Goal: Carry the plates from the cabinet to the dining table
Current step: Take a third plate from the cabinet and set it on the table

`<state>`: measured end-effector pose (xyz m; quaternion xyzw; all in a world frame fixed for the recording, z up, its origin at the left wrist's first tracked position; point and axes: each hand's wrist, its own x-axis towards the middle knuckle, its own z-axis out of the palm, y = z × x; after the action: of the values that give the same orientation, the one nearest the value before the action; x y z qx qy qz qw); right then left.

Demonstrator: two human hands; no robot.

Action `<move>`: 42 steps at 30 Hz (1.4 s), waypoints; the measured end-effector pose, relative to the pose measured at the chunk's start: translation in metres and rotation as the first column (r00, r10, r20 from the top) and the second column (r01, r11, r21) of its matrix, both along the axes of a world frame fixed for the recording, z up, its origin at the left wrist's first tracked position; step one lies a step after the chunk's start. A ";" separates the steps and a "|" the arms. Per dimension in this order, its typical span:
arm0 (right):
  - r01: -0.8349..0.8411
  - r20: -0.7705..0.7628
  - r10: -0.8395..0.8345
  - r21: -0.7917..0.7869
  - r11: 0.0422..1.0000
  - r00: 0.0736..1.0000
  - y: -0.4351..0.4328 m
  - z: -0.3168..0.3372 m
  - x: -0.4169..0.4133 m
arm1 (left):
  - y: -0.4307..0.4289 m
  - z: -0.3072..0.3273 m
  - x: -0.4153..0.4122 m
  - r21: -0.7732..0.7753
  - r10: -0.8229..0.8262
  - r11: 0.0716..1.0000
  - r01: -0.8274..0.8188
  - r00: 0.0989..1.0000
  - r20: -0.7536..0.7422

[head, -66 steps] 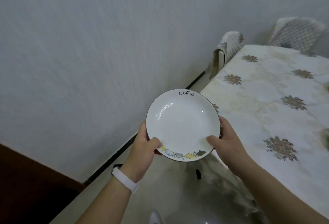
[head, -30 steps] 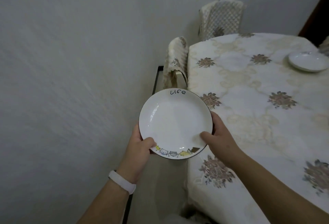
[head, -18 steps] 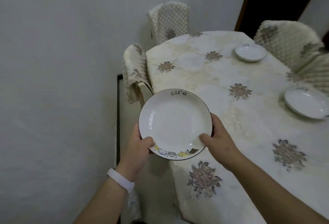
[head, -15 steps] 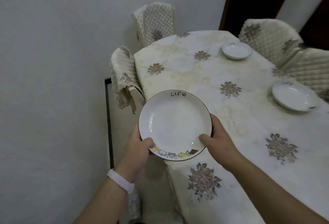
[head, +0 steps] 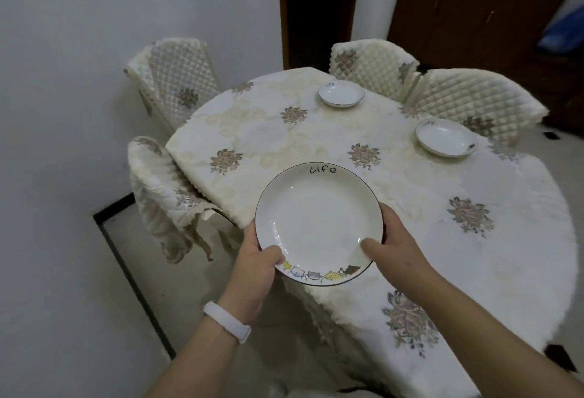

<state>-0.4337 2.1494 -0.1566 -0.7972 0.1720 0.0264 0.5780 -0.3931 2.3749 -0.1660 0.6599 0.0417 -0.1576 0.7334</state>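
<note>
Carrying step: left hand [head: 257,268] and right hand [head: 393,247] clasping round white ceramic plate [head: 317,224] mid-frame; next, lowering onto floral-clothed dining table [head: 410,208].

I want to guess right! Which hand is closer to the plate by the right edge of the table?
Right. The right hand is on the held plate's side toward that plate; the left hand is opposite.

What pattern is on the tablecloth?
Cream tablecloth with scattered brownish flower motifs, clearest in the head view.

I hold a white plate [head: 317,224] marked "life" mid-frame, level, over the surface's [head: 426,214] near edge. Two matching plates [head: 341,93] [head: 445,137] lie on it, upper right of frame.
</note>
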 end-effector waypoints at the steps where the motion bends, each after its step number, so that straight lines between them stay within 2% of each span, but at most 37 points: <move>1: 0.026 0.002 -0.026 -0.008 1.000 1.000 0.006 0.001 -0.002 | 0.005 0.000 0.004 -0.011 -0.027 1.000 0.027 1.000 0.007; 8: 0.188 -0.044 -0.191 -0.055 0.981 0.981 0.026 -0.005 -0.019 | 0.015 -0.012 0.026 -0.046 -0.169 0.985 0.168 0.985 -0.031; 15: 0.322 -0.109 -0.326 -0.056 0.945 0.939 0.014 -0.025 -0.024 | -0.009 -0.024 0.053 0.017 -0.350 0.936 0.351 0.935 -0.056; 20: 0.383 -0.176 -0.385 -0.048 0.923 0.906 0.004 -0.046 -0.015 | -0.030 -0.040 0.077 0.071 -0.413 0.904 0.421 0.905 -0.102; 28: 0.460 -0.222 -0.446 0.015 0.888 0.867 -0.028 -0.069 0.010 | -0.073 -0.052 0.115 0.168 -0.476 0.853 0.493 0.869 -0.133; 34: 0.508 -0.253 -0.494 -0.013 0.862 0.832 -0.050 -0.084 0.020 | -0.105 -0.065 0.138 0.217 -0.555 0.777 0.590 0.806 -0.205; 42: 0.503 -0.369 -0.467 0.003 0.864 0.804 -0.062 -0.120 0.019 | -0.125 -0.097 0.141 0.252 -0.579 0.724 0.642 0.765 -0.282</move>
<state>-0.4148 2.0872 -0.2770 -0.6780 0.4703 0.0301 0.5641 -0.2517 2.2503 -0.2630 0.7333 -0.0854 -0.4417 0.5098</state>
